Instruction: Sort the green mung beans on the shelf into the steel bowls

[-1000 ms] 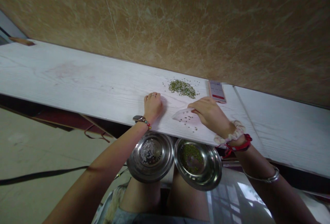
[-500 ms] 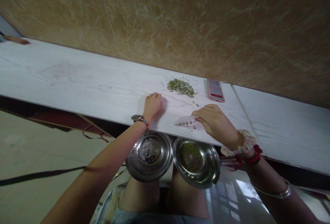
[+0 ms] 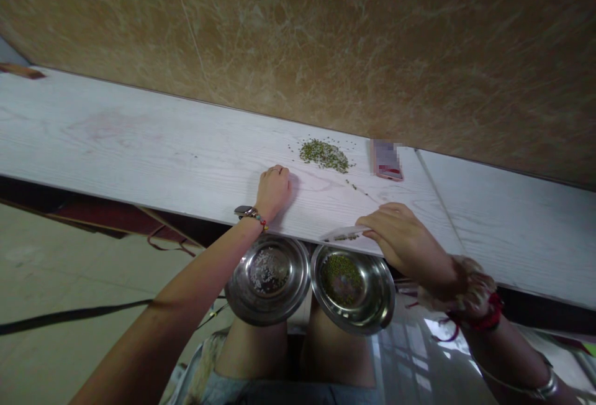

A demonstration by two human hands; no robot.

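My left hand [image 3: 274, 191] rests on the white tabletop with its fingers curled in, and whatever they may hold is hidden. Pinched in my right hand [image 3: 403, 234] is a thin, clear plastic scraper [image 3: 342, 232], its edge close to the table's front. A few green beans [image 3: 347, 237] lie along it, just above the right metal bowl [image 3: 389, 305]. That bowl holds more green beans, likely mung beans. White grains like rice lie in the left metal bowl [image 3: 302, 296]. Farther back on the table is a spread pile of green beans [image 3: 323, 154].
A phone [image 3: 386, 159] lies on the white table [image 3: 186, 175] right of the pile, near the brown marbled wall [image 3: 298, 38]. Several stray beans [image 3: 352, 186] trail from the pile. Both bowls sit at the lap, against the table's front edge. A brown wooden piece [image 3: 21, 71] lies far left.
My right hand has drawn the plastic scraper toward the front edge and slightly right, bringing a few beans along. A short trail of beans shows behind it. My left hand has stayed in place.
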